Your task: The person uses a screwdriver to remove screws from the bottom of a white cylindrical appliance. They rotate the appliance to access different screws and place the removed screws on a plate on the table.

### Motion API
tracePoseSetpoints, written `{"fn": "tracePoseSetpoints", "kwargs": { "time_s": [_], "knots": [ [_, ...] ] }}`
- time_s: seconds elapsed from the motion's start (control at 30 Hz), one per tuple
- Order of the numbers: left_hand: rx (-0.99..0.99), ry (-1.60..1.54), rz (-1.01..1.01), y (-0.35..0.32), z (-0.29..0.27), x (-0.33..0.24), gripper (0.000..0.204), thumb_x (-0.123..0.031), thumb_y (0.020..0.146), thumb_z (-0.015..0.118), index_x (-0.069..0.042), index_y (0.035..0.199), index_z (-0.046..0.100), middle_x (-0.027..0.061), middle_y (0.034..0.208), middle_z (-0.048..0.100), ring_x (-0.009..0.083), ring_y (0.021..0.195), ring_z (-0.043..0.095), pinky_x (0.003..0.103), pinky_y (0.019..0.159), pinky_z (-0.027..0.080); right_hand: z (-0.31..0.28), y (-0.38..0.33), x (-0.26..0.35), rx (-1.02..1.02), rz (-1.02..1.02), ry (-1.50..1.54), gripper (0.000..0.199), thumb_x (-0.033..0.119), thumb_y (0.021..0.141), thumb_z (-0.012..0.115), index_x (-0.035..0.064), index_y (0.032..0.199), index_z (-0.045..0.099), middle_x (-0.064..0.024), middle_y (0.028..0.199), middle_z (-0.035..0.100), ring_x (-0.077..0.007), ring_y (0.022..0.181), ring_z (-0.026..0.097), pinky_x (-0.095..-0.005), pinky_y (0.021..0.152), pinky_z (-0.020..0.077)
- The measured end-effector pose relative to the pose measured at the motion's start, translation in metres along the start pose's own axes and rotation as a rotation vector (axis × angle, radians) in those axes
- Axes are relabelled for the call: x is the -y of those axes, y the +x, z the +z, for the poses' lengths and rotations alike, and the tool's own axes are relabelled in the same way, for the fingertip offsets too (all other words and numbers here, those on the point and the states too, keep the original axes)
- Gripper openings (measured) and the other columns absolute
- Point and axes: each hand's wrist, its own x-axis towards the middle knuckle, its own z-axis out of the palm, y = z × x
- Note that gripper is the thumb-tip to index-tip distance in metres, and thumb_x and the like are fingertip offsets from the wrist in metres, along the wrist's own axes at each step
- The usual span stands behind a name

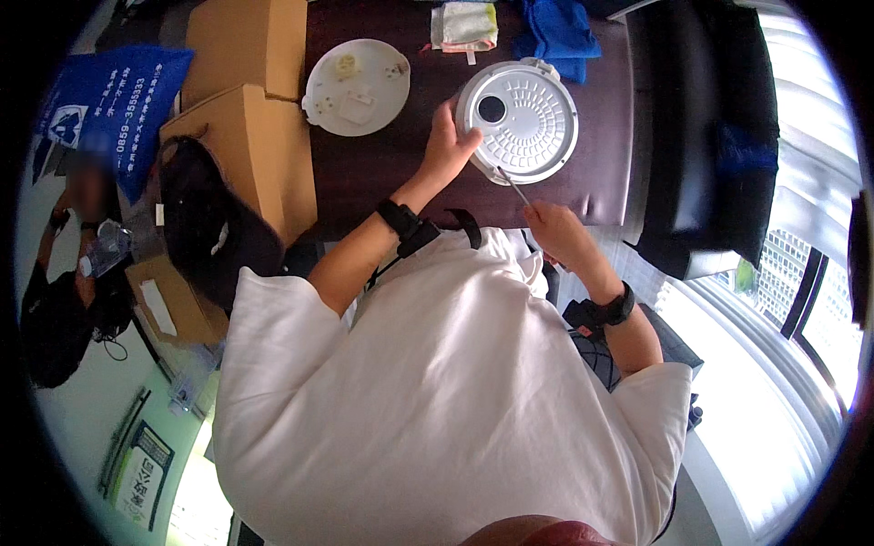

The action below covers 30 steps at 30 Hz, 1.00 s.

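A round white plastic housing (542, 136) with rings of slots and a dark round hole lies on the dark table in front of me. My left hand (446, 146) grips its left edge, thumb on top and fingers down the side. My right hand (557, 232) is closed round a slim screwdriver (515, 188); its handle is hidden in my fingers. The metal shaft points up and left, its tip at the housing's near rim. Whether the tip sits in a screw is too small to tell.
Left of the housing lies a round white cover (387, 73) with small pieces on it. A folded pale cloth (464, 27) and a blue cloth (560, 36) are at the far edge. Cardboard boxes (241, 136) and a dark cap (205, 214) flank the table's left; another person (64, 300) is beyond.
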Motion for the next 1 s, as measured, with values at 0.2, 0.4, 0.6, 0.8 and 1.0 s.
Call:
{"fn": "tracePoseSetpoints", "kwargs": {
  "time_s": [0.2,0.4,0.6,0.8,1.0],
  "knots": [
    [0.048,0.058,0.014,-0.007,0.000,0.006,0.064,-0.022,0.092,0.063,0.005,0.139,0.031,0.0219,0.134,0.042,0.0316,0.125,0.045,0.044,0.108,0.035,-0.006,-0.003,0.004,-0.082,-0.118,-0.124,0.019,0.011,0.087,0.052,-0.0057,0.097,0.055,-0.0293,0.091,0.064,-0.0431,0.081,0.065,-0.0521,0.070,0.0506],
    [-0.008,0.050,0.024,-0.003,0.004,0.007,0.059,-0.015,0.089,0.062,0.007,0.135,0.032,0.0244,0.131,0.045,0.0344,0.119,0.050,0.044,0.103,0.039,-0.057,-0.001,0.013,0.182,0.138,0.048,0.039,0.017,0.097,0.048,0.0076,0.135,0.052,-0.0068,0.075,0.061,-0.0128,0.058,0.059,-0.0297,0.045,0.0497],
    [-0.099,0.005,-0.027,-0.012,0.015,-0.010,0.059,-0.012,0.083,0.064,0.010,0.129,0.035,0.0265,0.125,0.046,0.0381,0.117,0.048,0.046,0.104,0.035,-0.083,-0.011,0.031,0.233,0.192,0.017,0.036,0.016,0.097,0.050,0.0045,0.130,0.056,-0.0062,0.071,0.060,-0.0134,0.054,0.057,-0.0289,0.044,0.0470],
    [-0.057,0.108,-0.089,-0.019,0.013,-0.015,0.057,-0.015,0.088,0.063,0.009,0.129,0.030,0.0235,0.126,0.042,0.0322,0.118,0.048,0.045,0.104,0.038,-0.070,-0.015,0.028,0.193,0.204,0.122,0.030,0.015,0.096,0.053,0.0026,0.122,0.061,-0.0050,0.072,0.060,-0.0111,0.052,0.053,-0.0274,0.043,0.0432],
    [-0.109,0.061,-0.038,-0.021,0.015,-0.014,0.056,-0.013,0.083,0.067,0.010,0.122,0.034,0.0261,0.119,0.044,0.0361,0.111,0.048,0.046,0.100,0.037,-0.061,-0.019,0.023,0.159,0.148,0.127,0.027,0.015,0.098,0.052,0.0023,0.120,0.061,-0.0042,0.075,0.060,-0.0106,0.053,0.051,-0.0281,0.045,0.0420]
  ]
}}
